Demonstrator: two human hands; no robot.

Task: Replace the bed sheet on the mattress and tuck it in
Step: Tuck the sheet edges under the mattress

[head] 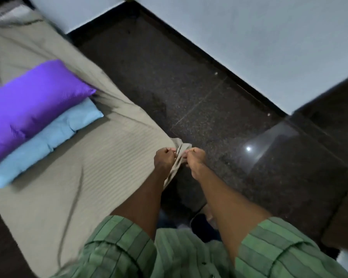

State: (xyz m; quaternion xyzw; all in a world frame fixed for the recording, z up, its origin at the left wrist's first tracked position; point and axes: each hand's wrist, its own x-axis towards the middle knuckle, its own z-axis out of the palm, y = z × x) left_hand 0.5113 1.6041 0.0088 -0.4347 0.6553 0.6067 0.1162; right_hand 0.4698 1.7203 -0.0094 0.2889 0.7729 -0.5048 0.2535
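Observation:
A beige ribbed bed sheet (100, 157) covers the mattress on the left, lying low on the dark floor. One corner of the sheet is bunched up at the mattress's near right corner. My left hand (164, 157) grips that bunched corner on its left side. My right hand (196, 159) grips the same corner fabric from the right, close beside the left hand. A fold of sheet hangs down between the two hands. The mattress under the sheet is hidden.
A purple pillow (34, 105) and a light blue pillow (46, 141) lie on the sheet at the left. Dark polished floor (219, 109) runs along the mattress to a pale wall (249, 37). A dark wooden piece of furniture (344, 221) stands at the right.

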